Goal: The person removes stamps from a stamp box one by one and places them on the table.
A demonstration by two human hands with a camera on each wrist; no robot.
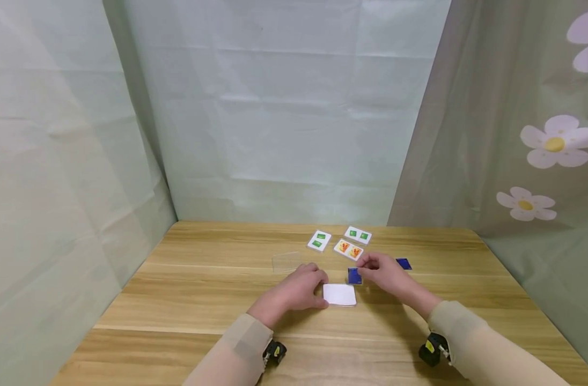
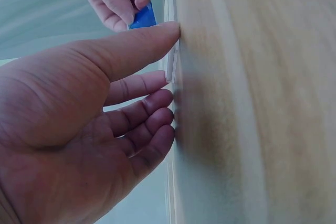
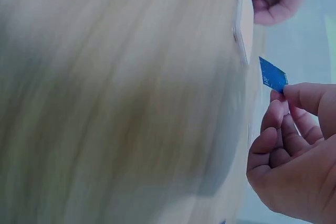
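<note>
My right hand (image 1: 383, 274) pinches a small blue square piece (image 1: 354, 276) by its edge, between thumb and index finger. In the right wrist view this blue square (image 3: 273, 74) is thin, with tiny pale marks on it, and is tilted above the tabletop. The other right fingers curl loosely below. My left hand (image 1: 301, 289) holds the left end of a thin stack of white cards (image 1: 339, 295) lying flat, face blank. In the left wrist view, the left thumb and index finger are at the edges of the stack (image 2: 170, 61), while the remaining fingertips rest by the wood.
Behind the hands lie two white cards with green pictures, one to the left (image 1: 319, 240) and one to the right (image 1: 358, 235), and a card with orange pictures (image 1: 348, 249). A clear sheet (image 1: 286, 262) lies left; another blue piece (image 1: 403, 264) lies right. Curtains enclose the wooden table (image 1: 188, 300).
</note>
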